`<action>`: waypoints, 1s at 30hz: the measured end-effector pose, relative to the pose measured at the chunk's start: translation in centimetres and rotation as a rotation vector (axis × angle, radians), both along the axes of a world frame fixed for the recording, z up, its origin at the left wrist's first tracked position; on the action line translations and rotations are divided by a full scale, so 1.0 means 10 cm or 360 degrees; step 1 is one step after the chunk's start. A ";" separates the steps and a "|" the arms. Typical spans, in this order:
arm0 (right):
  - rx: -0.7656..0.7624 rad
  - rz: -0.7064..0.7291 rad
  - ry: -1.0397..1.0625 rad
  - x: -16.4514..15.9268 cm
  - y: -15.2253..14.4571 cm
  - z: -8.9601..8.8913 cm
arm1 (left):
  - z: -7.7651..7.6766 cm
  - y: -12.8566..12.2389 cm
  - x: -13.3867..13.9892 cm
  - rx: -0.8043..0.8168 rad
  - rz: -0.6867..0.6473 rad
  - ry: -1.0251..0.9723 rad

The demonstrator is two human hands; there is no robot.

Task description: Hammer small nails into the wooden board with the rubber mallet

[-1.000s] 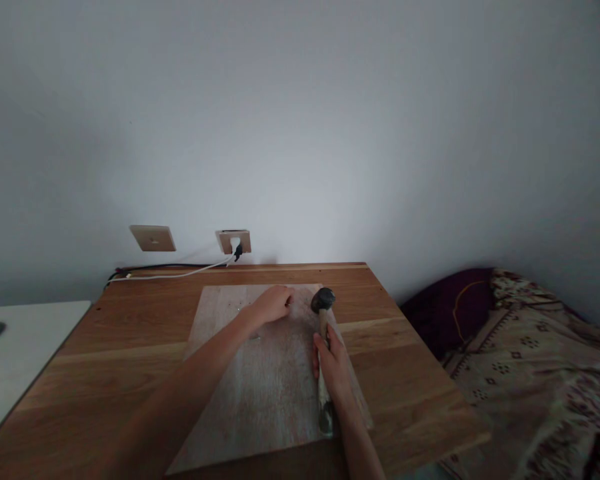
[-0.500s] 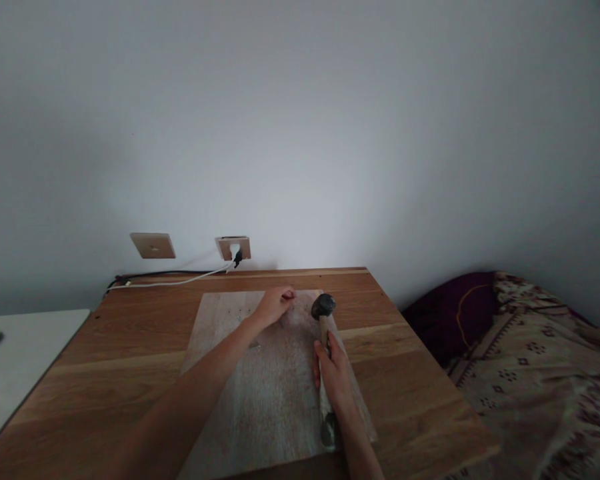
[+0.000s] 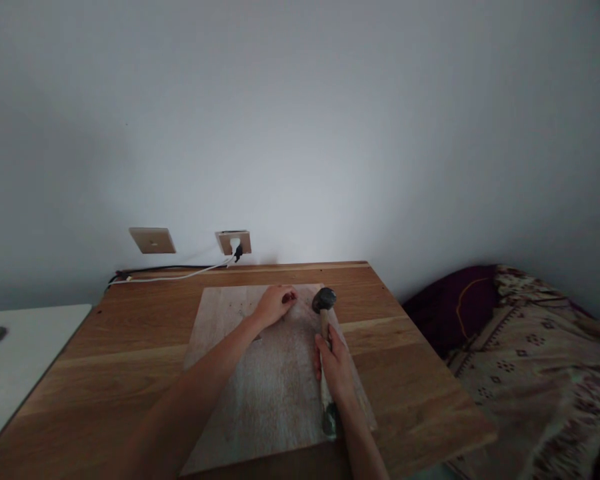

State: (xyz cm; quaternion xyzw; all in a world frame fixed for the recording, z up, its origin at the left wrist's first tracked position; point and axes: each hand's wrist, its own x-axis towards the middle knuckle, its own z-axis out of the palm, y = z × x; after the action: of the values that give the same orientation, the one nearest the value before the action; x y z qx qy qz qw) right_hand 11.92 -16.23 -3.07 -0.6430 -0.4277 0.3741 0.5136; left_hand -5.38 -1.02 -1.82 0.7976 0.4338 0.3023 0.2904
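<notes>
My right hand (image 3: 334, 357) is wrapped round the pale handle of a hammer (image 3: 325, 320), whose dark head points toward the wall above the board's far right corner. Over the far part of a whitish wooden board (image 3: 270, 400), my left hand (image 3: 277, 304) is closed, thumb and fingers pinched together. Whatever is between those fingertips is too small to make out. Several tiny dark points stand in the board to the left of my left hand. A small thin piece lies near my left wrist, partly hidden by it.
The board lies on a brown wooden table (image 3: 410, 380) against a wall (image 3: 300, 133). A socket (image 3: 245, 243) with a plug and a white cable (image 3: 180, 277) is at the back. A white surface (image 3: 25, 360) stands left, patterned bedding (image 3: 525, 360) right.
My left fingers have shifted slightly while staying pinched. The hammer is still in my right hand, almost unmoved. The whole view has tilted a little.
</notes>
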 end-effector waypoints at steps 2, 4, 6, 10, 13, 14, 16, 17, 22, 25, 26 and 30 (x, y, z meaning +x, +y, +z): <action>-0.0034 0.0045 0.0015 -0.02 -0.01 0.03 | 0.00 -0.01 -0.01 0.0014 -0.0013 0.0012; -0.0061 0.0079 0.0039 -0.04 -0.01 0.07 | 0.01 -0.01 -0.01 0.0050 -0.0024 0.0020; -0.0082 0.0092 0.0070 -0.06 -0.03 0.14 | 0.02 -0.01 -0.01 0.0098 -0.0035 0.0036; -0.0045 0.0141 0.0130 -0.11 -0.05 0.32 | 0.02 0.00 0.01 0.0064 -0.0048 0.0032; -0.0019 0.0217 0.0142 -0.18 -0.02 0.45 | -0.01 0.00 0.02 -0.0056 0.0013 -0.0066; -0.0026 0.0251 0.0134 -0.21 0.00 0.49 | -0.01 0.00 0.02 -0.0091 0.0034 -0.0105; -0.0043 0.0321 0.0114 -0.25 0.05 0.52 | -0.02 0.00 0.02 -0.0137 0.0045 -0.0169; -0.0045 0.0347 0.0107 -0.27 0.08 0.52 | -0.02 -0.01 0.01 -0.0147 0.0041 -0.0194; -0.0034 0.0391 0.0056 -0.30 0.17 0.44 | -0.04 0.01 0.01 -0.0159 0.0044 -0.0212; -0.0077 0.0419 -0.0024 -0.28 0.18 0.39 | -0.06 0.03 0.02 -0.0164 0.0099 -0.0178; -0.0090 0.0428 -0.0034 -0.27 0.18 0.37 | -0.07 0.04 0.02 -0.0167 0.0114 -0.0170; -0.0082 0.0401 -0.0057 -0.25 0.17 0.32 | -0.07 0.04 0.02 -0.0184 0.0082 -0.0196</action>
State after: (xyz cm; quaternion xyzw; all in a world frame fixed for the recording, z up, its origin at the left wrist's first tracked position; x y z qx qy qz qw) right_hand 9.46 -14.57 0.13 -0.6037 -0.5043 0.4350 0.4382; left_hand -5.18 -0.57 -2.57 0.7481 0.4521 0.3326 0.3541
